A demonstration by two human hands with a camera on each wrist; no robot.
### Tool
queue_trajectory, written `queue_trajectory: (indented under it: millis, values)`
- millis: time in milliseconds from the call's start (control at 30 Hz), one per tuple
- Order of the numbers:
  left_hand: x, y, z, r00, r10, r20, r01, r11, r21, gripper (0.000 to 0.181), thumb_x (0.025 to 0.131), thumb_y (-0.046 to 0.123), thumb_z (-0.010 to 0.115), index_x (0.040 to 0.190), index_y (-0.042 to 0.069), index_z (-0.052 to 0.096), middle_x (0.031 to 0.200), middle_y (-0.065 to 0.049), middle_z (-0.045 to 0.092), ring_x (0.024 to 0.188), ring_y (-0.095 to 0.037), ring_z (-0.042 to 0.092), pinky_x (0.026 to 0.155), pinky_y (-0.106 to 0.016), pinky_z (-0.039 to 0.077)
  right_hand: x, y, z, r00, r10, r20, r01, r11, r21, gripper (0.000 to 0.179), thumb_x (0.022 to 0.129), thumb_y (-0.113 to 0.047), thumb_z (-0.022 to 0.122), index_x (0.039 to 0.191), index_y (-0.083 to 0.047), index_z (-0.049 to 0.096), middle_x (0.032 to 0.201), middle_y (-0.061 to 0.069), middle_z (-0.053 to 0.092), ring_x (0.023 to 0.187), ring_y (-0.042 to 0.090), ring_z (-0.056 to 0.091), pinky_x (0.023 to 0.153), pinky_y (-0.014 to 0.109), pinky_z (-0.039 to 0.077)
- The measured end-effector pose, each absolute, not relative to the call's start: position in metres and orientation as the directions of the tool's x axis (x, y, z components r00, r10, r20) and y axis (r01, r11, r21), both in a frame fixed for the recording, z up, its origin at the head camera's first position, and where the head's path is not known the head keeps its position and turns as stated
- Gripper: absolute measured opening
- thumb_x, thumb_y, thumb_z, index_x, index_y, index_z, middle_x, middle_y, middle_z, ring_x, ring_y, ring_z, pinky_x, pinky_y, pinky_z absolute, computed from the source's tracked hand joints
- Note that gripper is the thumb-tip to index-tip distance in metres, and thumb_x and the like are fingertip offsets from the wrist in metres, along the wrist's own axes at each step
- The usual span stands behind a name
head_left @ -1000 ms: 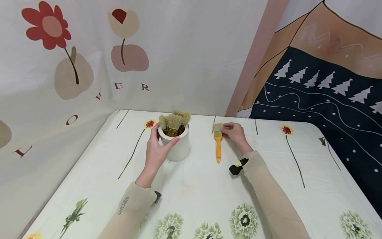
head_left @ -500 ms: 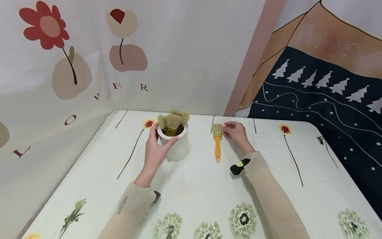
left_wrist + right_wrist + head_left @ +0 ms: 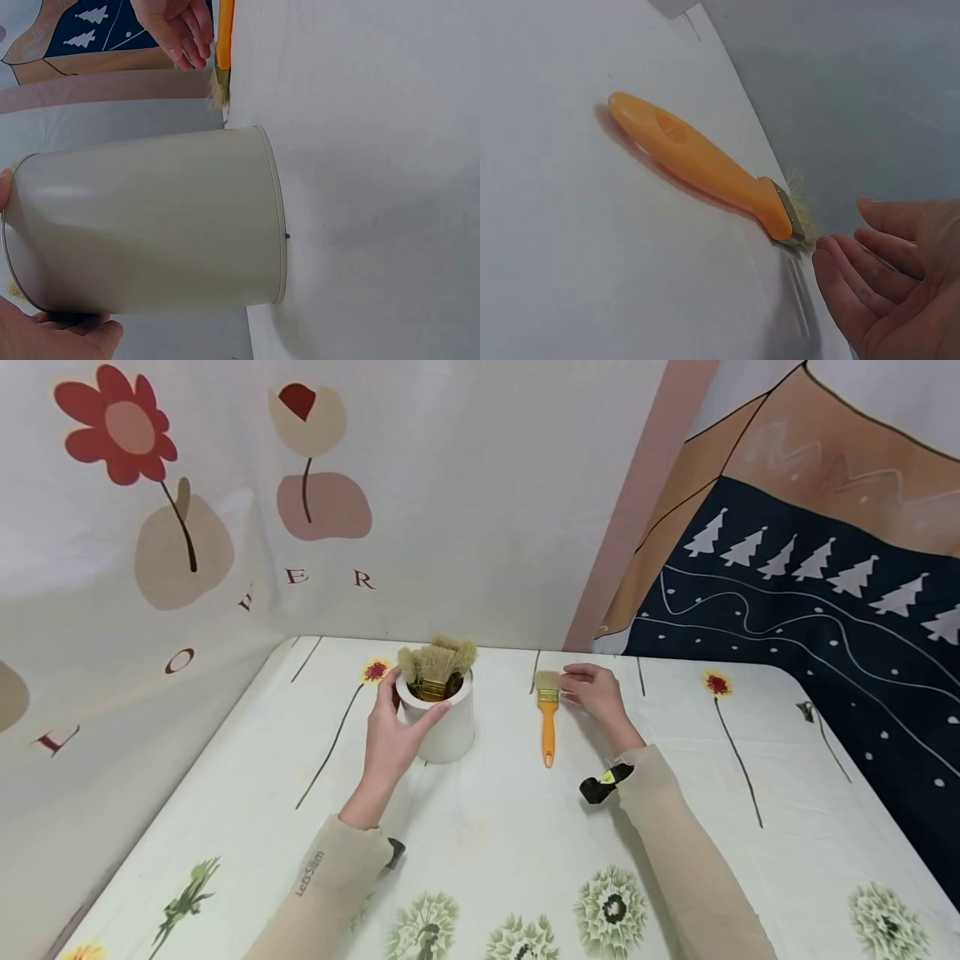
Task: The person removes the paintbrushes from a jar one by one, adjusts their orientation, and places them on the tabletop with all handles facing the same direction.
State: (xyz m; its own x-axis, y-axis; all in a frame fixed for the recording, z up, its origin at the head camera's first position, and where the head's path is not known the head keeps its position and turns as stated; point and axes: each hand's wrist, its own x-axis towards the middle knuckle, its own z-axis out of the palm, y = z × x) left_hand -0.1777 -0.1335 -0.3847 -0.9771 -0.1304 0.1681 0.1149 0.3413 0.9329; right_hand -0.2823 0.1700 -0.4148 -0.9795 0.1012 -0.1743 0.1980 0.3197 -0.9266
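A white cylindrical pot stands upright on the table, and my left hand grips it near the rim, thumb on the near side and fingers round the left. Bushy pale bristles of several paintbrushes stick up from its mouth. To the right, a flat paintbrush with an orange handle lies on the cloth, bristles pointing to the back. My right hand is beside its metal band, holding nothing. In the right wrist view its relaxed, slightly bent fingers are close to the bristles.
A white cloth printed with flowers covers the table. Behind it hangs a pale curtain with flower prints, and a dark hanging with white trees is at the right. Black straps with small devices sit at both wrists.
My right hand has drawn slightly away from the orange brush, and its wrist has shifted a little to the right. The left hand, pot and brushes stay as they were.
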Motion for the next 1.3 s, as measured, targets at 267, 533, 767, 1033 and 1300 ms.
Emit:
queue_trajectory:
  millis: [267,533,767,1033,1300]
  values:
    - [-0.178,-0.133,-0.384,-0.976,-0.128,0.175,0.123,0.338,0.933,0.096,0.085,0.037,0.079,0.157,0.008,0.022,0.164,-0.012,0.025,0.153,-0.027,0.025,0.127,-0.043,0.023,-0.277,0.169,-0.41,-0.991,0.047,-0.124,0.132,0.319,-0.938,0.041,0.098,-0.013,0.062,0.137,-0.002,0.057,0.131,0.02,0.063,0.109,0.021,0.065,0.091,0.028,0.06]
    - [-0.178,-0.133,-0.383,-0.975,-0.131,0.179,0.125,0.34,0.932,0.096,0.085,0.036,0.08,0.157,0.008,0.022,0.164,-0.012,0.026,0.153,-0.027,0.026,0.127,-0.042,0.023,-0.274,0.163,-0.408,-0.995,0.036,-0.093,0.1,0.313,-0.945,0.04,0.097,-0.013,0.063,0.135,-0.001,0.059,0.13,0.021,0.064,0.11,0.021,0.065,0.091,0.027,0.06]
    - [-0.178,-0.133,-0.384,-0.974,-0.137,0.179,0.123,0.339,0.933,0.096,0.084,0.036,0.08,0.157,0.008,0.023,0.164,-0.012,0.027,0.153,-0.027,0.027,0.127,-0.042,0.024,-0.266,0.155,-0.402,-0.998,0.017,-0.067,0.069,0.313,-0.947,0.039,0.098,-0.012,0.063,0.135,0.0,0.059,0.131,0.022,0.063,0.118,0.032,0.063,0.097,0.035,0.057]
    - [-0.178,-0.132,-0.385,-0.974,-0.136,0.181,0.128,0.328,0.936,0.095,0.085,0.035,0.08,0.157,0.008,0.023,0.164,-0.012,0.027,0.153,-0.027,0.025,0.127,-0.041,0.023,-0.26,0.146,-0.396,-0.998,-0.019,-0.054,0.045,0.308,-0.95,0.04,0.098,-0.017,0.063,0.136,-0.003,0.059,0.132,0.021,0.063,0.115,0.03,0.064,0.096,0.03,0.058]
    - [-0.178,-0.132,-0.385,-0.975,-0.136,0.177,0.123,0.334,0.935,0.095,0.085,0.036,0.079,0.157,0.009,0.023,0.164,-0.012,0.027,0.153,-0.027,0.026,0.127,-0.042,0.024,-0.256,0.13,-0.394,-0.997,-0.068,-0.045,0.027,0.247,-0.969,0.039,0.096,-0.016,0.066,0.133,-0.002,0.06,0.129,0.02,0.065,0.113,0.032,0.068,0.091,0.027,0.059]
